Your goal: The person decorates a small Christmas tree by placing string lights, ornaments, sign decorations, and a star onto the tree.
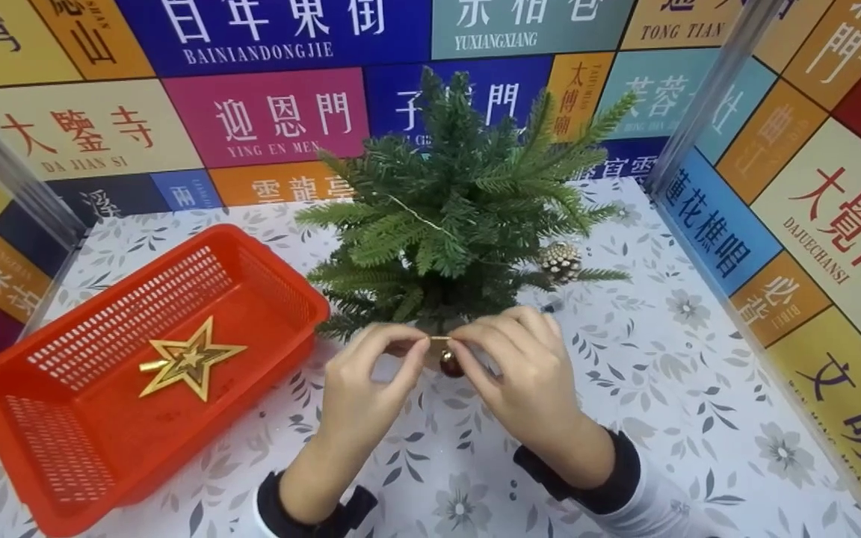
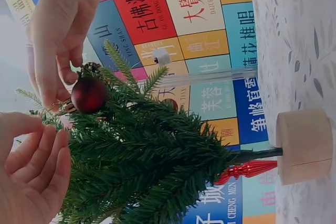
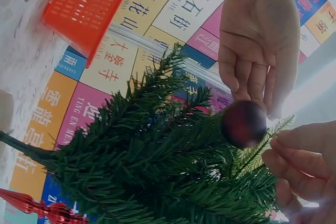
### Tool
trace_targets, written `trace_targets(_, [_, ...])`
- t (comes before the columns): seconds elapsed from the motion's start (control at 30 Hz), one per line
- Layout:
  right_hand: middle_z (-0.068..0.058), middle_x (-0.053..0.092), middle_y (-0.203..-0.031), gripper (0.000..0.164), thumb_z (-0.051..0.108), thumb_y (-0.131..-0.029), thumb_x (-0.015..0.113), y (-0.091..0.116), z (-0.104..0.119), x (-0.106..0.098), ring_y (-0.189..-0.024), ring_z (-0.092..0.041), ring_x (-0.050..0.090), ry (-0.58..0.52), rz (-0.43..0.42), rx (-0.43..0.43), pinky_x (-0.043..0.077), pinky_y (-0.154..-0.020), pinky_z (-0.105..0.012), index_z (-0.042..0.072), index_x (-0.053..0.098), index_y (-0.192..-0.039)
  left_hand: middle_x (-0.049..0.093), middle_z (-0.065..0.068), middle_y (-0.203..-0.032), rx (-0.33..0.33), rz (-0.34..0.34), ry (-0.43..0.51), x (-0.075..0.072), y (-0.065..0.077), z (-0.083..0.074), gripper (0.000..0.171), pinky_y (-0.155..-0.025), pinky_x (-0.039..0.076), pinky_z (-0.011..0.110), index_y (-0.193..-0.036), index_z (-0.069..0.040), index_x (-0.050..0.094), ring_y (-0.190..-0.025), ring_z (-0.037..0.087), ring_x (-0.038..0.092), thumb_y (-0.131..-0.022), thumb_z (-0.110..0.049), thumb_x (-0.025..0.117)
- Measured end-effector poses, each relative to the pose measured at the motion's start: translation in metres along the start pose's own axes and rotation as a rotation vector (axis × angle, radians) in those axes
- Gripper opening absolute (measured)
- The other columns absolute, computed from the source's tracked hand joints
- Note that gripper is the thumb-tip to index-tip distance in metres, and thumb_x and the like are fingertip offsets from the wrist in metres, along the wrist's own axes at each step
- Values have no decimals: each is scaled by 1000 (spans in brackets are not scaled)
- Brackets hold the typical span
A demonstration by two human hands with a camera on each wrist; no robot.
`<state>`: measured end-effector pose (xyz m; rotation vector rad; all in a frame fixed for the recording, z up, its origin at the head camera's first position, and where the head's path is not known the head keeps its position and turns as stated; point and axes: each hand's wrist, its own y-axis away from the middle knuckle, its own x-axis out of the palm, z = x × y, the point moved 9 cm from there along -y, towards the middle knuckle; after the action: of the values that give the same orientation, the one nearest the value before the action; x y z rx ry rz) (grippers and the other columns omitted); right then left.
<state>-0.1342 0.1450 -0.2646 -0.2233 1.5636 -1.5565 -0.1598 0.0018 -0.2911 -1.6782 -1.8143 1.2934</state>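
Observation:
A dark red Christmas bauble point(image 1: 451, 365) hangs by a short gold string point(image 1: 439, 338) in front of a small artificial Christmas tree point(image 1: 445, 209). My left hand point(image 1: 371, 381) pinches one end of the string between thumb and forefinger. The right hand point(image 1: 528, 366) pinches its other end, fingertips close to the left ones. In the left wrist view the bauble point(image 2: 89, 95) dangles below the fingers, overlapping the green branches. From the right wrist, the bauble point(image 3: 244, 124) appears between both hands, close to the branch tips.
A red plastic basket point(image 1: 251, 388) with a gold star point(image 1: 193, 360) in it stands at left. A pinecone point(image 1: 560, 261) sits on the tree's right side. A shiny red ornament point(image 2: 244, 171) is near the trunk, above the wooden base point(image 2: 304, 145). Printed panels point(image 1: 281, 112) surround the table.

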Motion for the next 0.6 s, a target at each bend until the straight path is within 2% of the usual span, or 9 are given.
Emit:
trace_targets(0.13, [-4, 72, -82, 9, 17, -80, 75, -12, 3, 2, -75, -22, 54, 55, -17, -19, 37, -69, -35, 9, 73, -84, 70, 6, -82, 17, -90, -85, -8, -5, -3, 8, -68, 55, 18, -89, -3, 69, -71, 15, 64, -82, -5, 73])
trace_targets(0.27, [-3, 71, -82, 8, 18, -81, 75, -20, 4, 9, -76, -22, 54, 106, 0, -27, 38, -68, -36, 10, 73, -83, 71, 8, -79, 34, -148, -166, -13, -8, -4, 7, -62, 55, 21, -89, -2, 69, -66, 17, 64, -83, -4, 72])
trace_targets(0.6, [-3, 68, -84, 7, 19, -84, 73, -27, -4, 19, -83, -23, 56, 219, 99, 22, 40, -73, -36, 12, 71, -83, 72, 8, -80, 49, -167, -306, -11, -13, -4, 9, -55, 55, 23, -89, -3, 70, -62, 16, 65, -81, -7, 73])
